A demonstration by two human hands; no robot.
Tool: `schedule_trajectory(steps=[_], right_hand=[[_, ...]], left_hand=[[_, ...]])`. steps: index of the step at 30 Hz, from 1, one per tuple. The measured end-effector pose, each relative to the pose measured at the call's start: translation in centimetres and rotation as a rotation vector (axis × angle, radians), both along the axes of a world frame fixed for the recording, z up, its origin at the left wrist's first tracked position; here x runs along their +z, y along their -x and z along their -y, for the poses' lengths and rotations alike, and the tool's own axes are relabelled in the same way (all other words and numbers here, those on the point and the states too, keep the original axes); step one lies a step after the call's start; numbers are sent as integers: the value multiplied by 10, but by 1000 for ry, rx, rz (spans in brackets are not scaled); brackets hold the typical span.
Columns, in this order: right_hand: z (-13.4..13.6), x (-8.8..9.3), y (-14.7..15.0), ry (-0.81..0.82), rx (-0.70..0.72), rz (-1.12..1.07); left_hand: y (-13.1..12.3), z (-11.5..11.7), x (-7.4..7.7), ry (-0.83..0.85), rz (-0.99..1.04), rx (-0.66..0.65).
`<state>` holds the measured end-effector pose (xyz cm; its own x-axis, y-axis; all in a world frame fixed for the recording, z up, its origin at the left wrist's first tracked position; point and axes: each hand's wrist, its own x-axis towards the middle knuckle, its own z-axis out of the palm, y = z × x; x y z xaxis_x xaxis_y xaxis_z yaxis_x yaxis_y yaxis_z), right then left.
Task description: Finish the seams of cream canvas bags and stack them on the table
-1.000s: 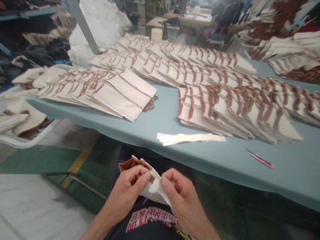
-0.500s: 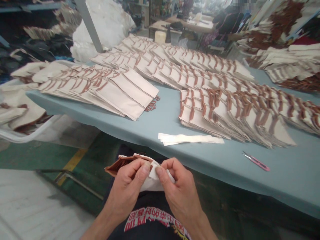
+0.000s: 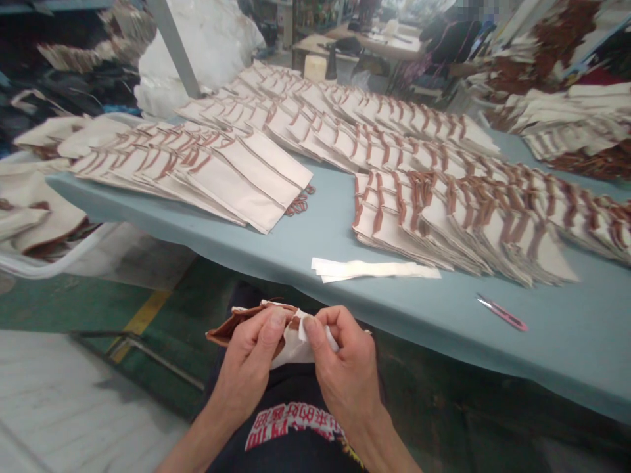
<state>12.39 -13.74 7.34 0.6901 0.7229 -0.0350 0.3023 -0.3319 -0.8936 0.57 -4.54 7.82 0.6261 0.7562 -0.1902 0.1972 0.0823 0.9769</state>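
Both hands sit low in the head view, below the near edge of the blue table [image 3: 325, 230] and over my lap. My left hand [image 3: 249, 371] pinches a small cream-and-brown cloth piece [image 3: 288, 348], thumb on top. My right hand [image 3: 345, 374] is closed on the cream corner of the same piece, and the 2 thumbs nearly touch. The piece hangs clear of the table, between its edge and my dark shirt.

Straight ahead, a bare band runs along the table's near edge. Only a few white strips [image 3: 374, 269] break it, with pink snips [image 3: 503, 313] well off to the right. Behind that band, 2 fanned rows crowd the top: the left row of cream bags [image 3: 231, 180] and the right row of cream bags [image 3: 444, 220], with a narrow blue lane between them.

Left of the table, a white tub [image 3: 59, 264] holds more cream and brown pieces. The green floor [image 3: 73, 309] lies open beside it.
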Motion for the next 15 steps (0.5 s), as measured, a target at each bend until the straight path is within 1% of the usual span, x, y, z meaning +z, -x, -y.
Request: schedule_trajectory(steps=[5,7,15], right_hand=[[2,-6,1,39,-4,25],[3,-7,2,52,-7,24],[4,-10,2,65,-2,21]], left_hand=[[-5,0,2,98,56,-60],[-6,0,3,115,61,-59],[-7,2,-2,-12,-12,-34]])
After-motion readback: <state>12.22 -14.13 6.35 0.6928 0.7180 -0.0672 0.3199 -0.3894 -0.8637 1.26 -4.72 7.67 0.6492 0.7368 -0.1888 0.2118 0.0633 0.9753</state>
